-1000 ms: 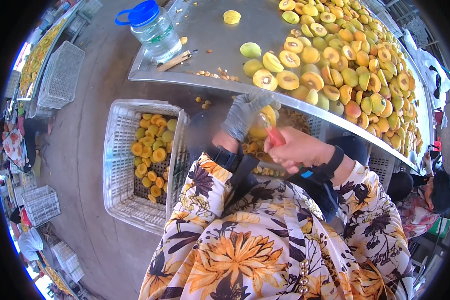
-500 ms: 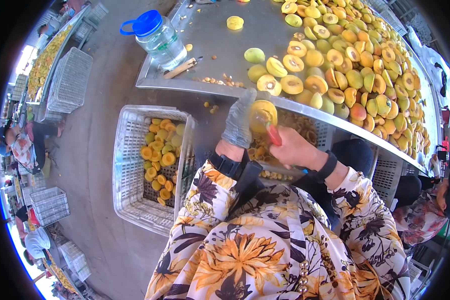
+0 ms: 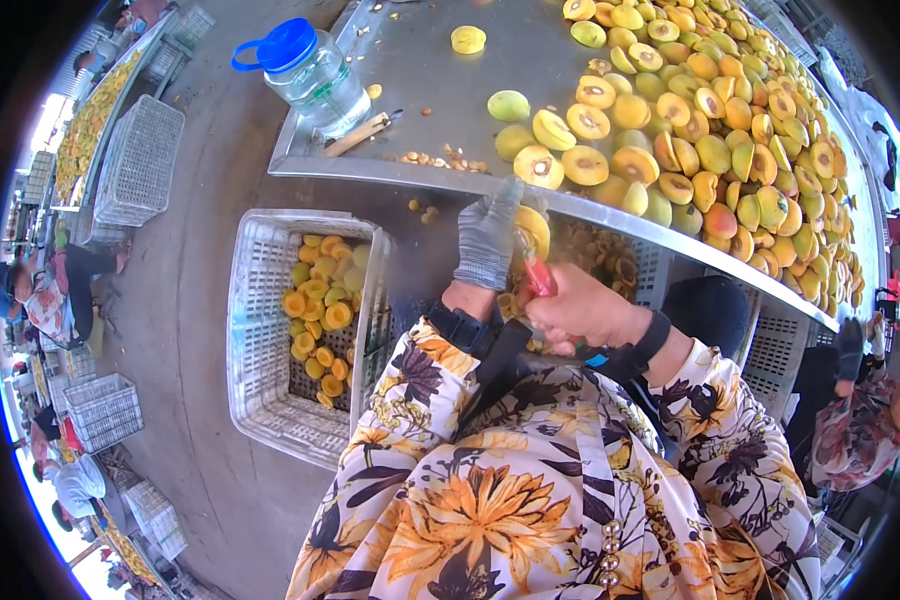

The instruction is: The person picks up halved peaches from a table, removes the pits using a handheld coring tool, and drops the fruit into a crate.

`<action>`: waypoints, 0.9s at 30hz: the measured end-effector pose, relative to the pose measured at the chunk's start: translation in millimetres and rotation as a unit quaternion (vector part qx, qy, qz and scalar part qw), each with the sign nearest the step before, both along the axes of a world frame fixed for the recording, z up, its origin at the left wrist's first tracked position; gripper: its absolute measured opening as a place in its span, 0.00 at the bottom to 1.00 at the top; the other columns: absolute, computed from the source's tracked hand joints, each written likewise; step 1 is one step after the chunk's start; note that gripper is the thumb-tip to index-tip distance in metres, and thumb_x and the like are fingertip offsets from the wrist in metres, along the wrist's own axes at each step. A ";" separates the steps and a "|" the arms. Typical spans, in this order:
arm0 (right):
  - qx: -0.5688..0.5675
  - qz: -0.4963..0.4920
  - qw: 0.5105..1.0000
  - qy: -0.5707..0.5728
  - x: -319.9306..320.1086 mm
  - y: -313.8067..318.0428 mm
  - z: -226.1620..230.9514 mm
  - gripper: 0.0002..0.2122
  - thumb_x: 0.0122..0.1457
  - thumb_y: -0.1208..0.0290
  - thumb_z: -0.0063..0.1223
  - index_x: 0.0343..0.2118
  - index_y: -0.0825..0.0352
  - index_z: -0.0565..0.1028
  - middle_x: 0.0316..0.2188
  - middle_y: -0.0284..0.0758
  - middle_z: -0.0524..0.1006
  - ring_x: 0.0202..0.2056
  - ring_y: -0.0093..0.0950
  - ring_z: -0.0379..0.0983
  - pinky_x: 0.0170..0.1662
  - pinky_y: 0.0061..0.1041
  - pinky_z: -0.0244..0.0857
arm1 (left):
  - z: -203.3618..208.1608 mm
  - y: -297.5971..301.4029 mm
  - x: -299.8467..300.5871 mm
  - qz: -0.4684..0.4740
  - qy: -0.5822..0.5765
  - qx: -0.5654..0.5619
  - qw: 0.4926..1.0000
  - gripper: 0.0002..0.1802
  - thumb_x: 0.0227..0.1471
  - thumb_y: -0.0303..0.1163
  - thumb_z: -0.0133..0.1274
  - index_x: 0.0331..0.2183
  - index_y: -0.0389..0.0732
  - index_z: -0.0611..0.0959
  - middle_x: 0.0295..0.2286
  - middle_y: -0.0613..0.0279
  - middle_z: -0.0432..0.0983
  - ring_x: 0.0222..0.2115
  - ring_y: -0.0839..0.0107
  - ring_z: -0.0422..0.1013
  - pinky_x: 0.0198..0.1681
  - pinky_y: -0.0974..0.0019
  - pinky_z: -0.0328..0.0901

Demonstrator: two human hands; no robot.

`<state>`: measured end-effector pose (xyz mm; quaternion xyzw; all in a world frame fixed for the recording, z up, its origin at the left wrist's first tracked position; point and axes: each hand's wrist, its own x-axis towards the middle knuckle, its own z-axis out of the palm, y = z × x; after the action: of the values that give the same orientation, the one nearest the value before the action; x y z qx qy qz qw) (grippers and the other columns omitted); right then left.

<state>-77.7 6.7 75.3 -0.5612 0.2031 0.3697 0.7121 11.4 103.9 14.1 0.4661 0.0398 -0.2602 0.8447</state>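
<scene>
Both hands meet below the tray's edge: gloved left hand (image 3: 490, 240) grips a yellow apricot (image 3: 535, 228), bare right hand (image 3: 580, 312) clenches a red-handled knife (image 3: 537, 272), seemingly mid-cut; twisting the halves apart likely follows.

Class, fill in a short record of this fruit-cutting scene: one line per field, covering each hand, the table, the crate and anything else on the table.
left hand: grey-gloved left hand holds a yellow fruit
right hand: bare right hand grips a red-handled tool against the fruit
table: metal table heaped with halved and whole fruit, some pits near its edge
crate: white plastic crate to the person's left, holding fruit halves
other: blue-capped water bottle; wooden-handled knife
</scene>
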 end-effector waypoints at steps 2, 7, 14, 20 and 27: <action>-0.030 0.009 0.999 -0.010 0.2 0.2 0.4 0.06 0.47 0.80 0.41 0.30 0.70 0.63 0.13 0.28 0.60 0.10 0.17 0.54 0.11 0.19 0.52 | -0.7 2.0 0.5 0.007 -0.016 0.013 1.000 0.16 0.49 0.40 0.53 0.26 0.34 0.79 0.21 0.61 0.75 0.20 0.75 0.71 0.24 0.74 0.65; 0.056 0.012 0.998 0.019 5.4 -12.4 4.8 0.07 0.48 0.81 0.41 0.31 0.69 0.63 0.13 0.27 0.60 0.10 0.14 0.53 0.11 0.17 0.51 | -7.1 16.5 7.8 -0.074 0.074 -0.129 0.986 0.15 0.51 0.37 0.51 0.35 0.34 0.77 0.29 0.61 0.75 0.27 0.73 0.71 0.30 0.71 0.67; 0.063 -0.035 0.997 0.037 -1.9 -3.4 -2.7 0.06 0.48 0.79 0.43 0.31 0.68 0.64 0.13 0.25 0.60 0.10 0.14 0.53 0.11 0.16 0.51 | -21.8 12.2 14.4 -0.171 0.087 -0.088 0.977 0.22 0.47 0.43 0.52 0.37 0.34 0.75 0.28 0.50 0.75 0.25 0.62 0.73 0.28 0.61 0.70; -0.166 0.077 0.981 -0.065 -0.7 -4.1 -6.0 0.06 0.47 0.79 0.42 0.30 0.70 0.64 0.13 0.28 0.62 0.10 0.17 0.57 0.12 0.19 0.54 | -12.7 9.0 9.5 -0.135 0.092 -0.029 0.986 0.13 0.46 0.35 0.56 0.30 0.35 0.80 0.25 0.61 0.76 0.23 0.73 0.72 0.27 0.74 0.65; -0.074 0.030 0.997 -0.001 5.7 -2.9 3.6 0.06 0.48 0.79 0.40 0.31 0.72 0.64 0.12 0.30 0.63 0.10 0.19 0.59 0.12 0.21 0.55 | -13.9 3.2 3.6 -0.010 -0.052 0.013 0.998 0.11 0.47 0.34 0.55 0.30 0.35 0.80 0.25 0.64 0.76 0.23 0.77 0.71 0.26 0.76 0.65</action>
<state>-72.0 3.8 78.8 -0.6185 0.2125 0.3746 0.6573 15.1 107.1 0.2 0.4901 -0.0060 -0.2434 0.8370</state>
